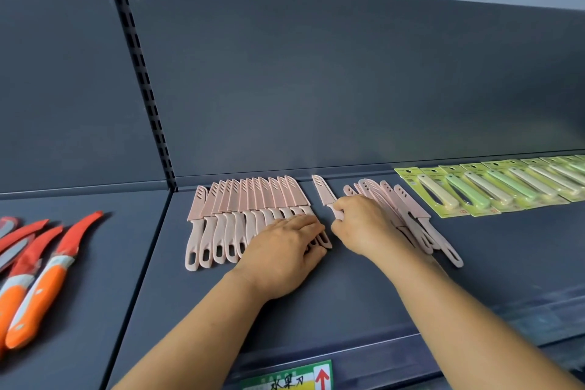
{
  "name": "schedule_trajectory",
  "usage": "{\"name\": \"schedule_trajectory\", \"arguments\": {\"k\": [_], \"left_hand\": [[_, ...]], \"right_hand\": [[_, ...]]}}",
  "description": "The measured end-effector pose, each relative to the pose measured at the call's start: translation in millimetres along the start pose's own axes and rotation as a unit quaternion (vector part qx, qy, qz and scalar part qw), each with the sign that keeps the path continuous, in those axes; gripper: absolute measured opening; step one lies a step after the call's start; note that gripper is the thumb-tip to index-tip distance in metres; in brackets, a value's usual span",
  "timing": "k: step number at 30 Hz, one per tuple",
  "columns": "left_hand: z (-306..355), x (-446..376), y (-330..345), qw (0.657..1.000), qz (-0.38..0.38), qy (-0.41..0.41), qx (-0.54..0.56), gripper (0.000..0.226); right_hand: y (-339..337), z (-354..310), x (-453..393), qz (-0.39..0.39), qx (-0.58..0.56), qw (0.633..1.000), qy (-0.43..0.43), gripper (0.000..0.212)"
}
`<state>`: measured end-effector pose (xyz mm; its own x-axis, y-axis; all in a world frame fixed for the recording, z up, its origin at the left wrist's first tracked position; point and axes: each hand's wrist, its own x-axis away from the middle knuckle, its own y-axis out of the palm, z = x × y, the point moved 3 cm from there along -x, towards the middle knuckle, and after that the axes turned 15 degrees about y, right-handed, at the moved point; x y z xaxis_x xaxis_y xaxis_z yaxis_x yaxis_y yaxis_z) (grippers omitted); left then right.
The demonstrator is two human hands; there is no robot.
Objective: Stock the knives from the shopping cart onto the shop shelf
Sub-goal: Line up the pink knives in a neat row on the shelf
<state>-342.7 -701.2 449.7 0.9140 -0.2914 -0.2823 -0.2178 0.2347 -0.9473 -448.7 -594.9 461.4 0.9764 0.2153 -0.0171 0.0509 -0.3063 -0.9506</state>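
While my L hand (285, 250) lies flat, fingers straight, on pink knife row (234, 218), R hand (364, 225) pinches single pink knife (324, 193) by handle; loose pink pile (408, 212) just R of grip.

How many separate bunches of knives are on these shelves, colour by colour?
Pink: 2, the neat row and the loose pile
Orange: 1, the orange bunch
Green: 1, the green carded row
Total: 4, plus the single pink knife pinched by the right hand

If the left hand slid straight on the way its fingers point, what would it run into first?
The left hand points right, resting on the neat row of pink knives. Going on, it would likely meet the right hand, which holds a single pink knife.
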Motion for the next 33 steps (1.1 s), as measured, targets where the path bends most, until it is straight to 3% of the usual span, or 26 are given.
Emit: {"name": "schedule_trajectory", "arguments": {"k": [3, 8, 16, 21, 24, 33], "left_hand": [[1, 0, -1, 1.0, 0.003, 0.003, 0.005, 0.045], [1, 0, -1, 1.0, 0.011, 0.002, 0.002, 0.044], [0, -1, 0, 1.0, 0.001, 0.005, 0.002, 0.047], [4, -5, -4, 1.0, -0.019, 0.005, -0.024, 0.055], [10, -15, -2, 0.999, -0.04, 0.016, -0.025, 0.056], [18, -21, 7, 0.998, -0.042, -0.011, -0.035, 0.057]], "right_hand": [[-1, -6, 3, -0.013, -0.035, 0.999, -0.002, 0.008], [7, -5, -2, -0.039, -0.113, 0.993, -0.01, 0.018], [4, -5, 6, -0.083, -0.136, 0.987, -0.031, 0.024], [-14, 16, 13, 0.0, -0.017, 1.0, 0.002, 0.024], [-14, 30, 13, -0.004, 0.06, 0.998, 0.01, 0.023], [-9, 35, 5, -0.014, 0.065, 0.997, -0.046, 0.03]]}}
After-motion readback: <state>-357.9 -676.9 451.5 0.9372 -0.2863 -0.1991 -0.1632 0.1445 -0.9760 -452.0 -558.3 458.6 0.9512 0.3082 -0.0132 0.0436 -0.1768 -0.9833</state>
